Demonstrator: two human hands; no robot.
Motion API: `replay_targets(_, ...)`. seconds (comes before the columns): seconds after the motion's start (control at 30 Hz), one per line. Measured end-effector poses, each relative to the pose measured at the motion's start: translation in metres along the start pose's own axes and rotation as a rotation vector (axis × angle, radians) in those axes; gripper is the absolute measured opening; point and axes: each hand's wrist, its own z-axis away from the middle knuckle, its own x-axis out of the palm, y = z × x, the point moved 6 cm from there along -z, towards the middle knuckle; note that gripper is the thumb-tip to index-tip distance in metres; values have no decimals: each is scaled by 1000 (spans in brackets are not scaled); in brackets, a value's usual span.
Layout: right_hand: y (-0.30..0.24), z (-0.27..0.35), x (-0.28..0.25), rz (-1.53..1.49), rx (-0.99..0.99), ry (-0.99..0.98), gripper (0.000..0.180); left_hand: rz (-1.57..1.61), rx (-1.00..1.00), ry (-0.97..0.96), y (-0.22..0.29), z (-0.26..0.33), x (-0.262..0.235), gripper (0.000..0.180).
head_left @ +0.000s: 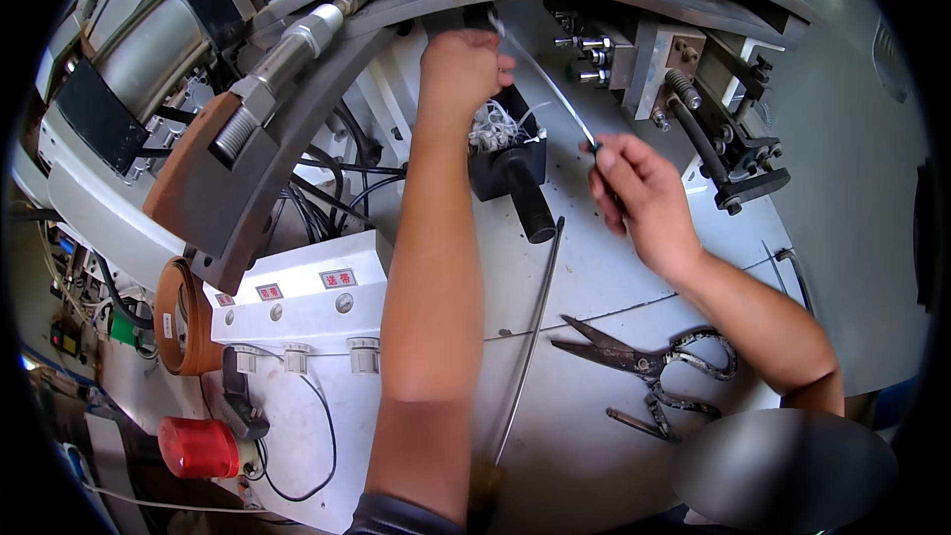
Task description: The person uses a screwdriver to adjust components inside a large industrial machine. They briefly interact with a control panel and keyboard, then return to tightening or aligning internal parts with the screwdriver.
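Note:
My left hand (466, 67) reaches in beneath the curved metal arm of the machine. Its fingers are curled closed beside a dark part, and what they grip is hidden. Lower and to the right, my right hand (642, 196) is closed around the dark end of a thin whitish rod-like piece (555, 87), which slants up toward the left hand; whether it is a stiff shaft or a taut strip I cannot tell. Between the hands, a tangle of white string-like scraps (497, 129) fills a black holder, next to a black cylinder (530, 208).
Black-bladed scissors (606, 352) with wrapped handles lie on the white machine top, beside a long thin metal rod (531, 337). At left are a white control box (297, 282) with knobs, a brown tape roll (178, 322) and a red lamp (198, 448). A spring-loaded metal assembly (684, 79) juts out at right.

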Motion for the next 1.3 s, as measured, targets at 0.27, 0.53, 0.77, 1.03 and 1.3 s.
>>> replay_targets(0.27,11,-90,25,126,-224,82,29,487,98,14,24,1,5,28)
replay_targets(0.53,-5,-126,45,177,-367,177,27,405,320,56,29,-1,17,26)
replay_targets(0.77,0,-134,47,17,-451,242,29,324,272,24,30,2,23,28)
replay_targets(1.03,8,-131,42,-325,-170,139,29,210,258,-4,31,3,34,26)
replay_targets(1.3,3,-126,51,-522,-37,10,32,123,311,88,35,6,28,23)
